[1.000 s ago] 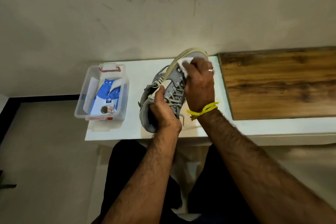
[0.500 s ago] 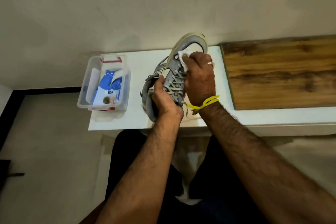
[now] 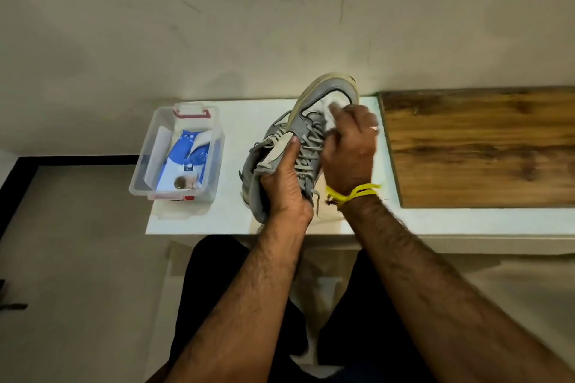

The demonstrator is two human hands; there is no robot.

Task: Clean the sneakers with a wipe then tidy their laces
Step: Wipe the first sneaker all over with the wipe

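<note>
A grey sneaker (image 3: 333, 92) with a cream sole and grey laces (image 3: 306, 152) is held tilted over the white table (image 3: 236, 121), toe pointing up toward the wall. My left hand (image 3: 284, 185) grips it around the heel and tongue, thumb along the side. My right hand (image 3: 350, 146) pinches a white wipe (image 3: 331, 112) and presses it against the toe area beside the laces. A second grey sneaker (image 3: 258, 162) lies behind the held one, mostly hidden.
A clear plastic bin (image 3: 146, 177) with red latches stands on the table's left part and holds a blue and white wipes pack (image 3: 185, 165). A wooden board (image 3: 482, 146) covers the table's right side. The wall rises directly behind. My knees are below the table edge.
My right hand with the wipe has shifted slightly over the toe area while rubbing. The left hand keeps the same grip on the sneaker.
</note>
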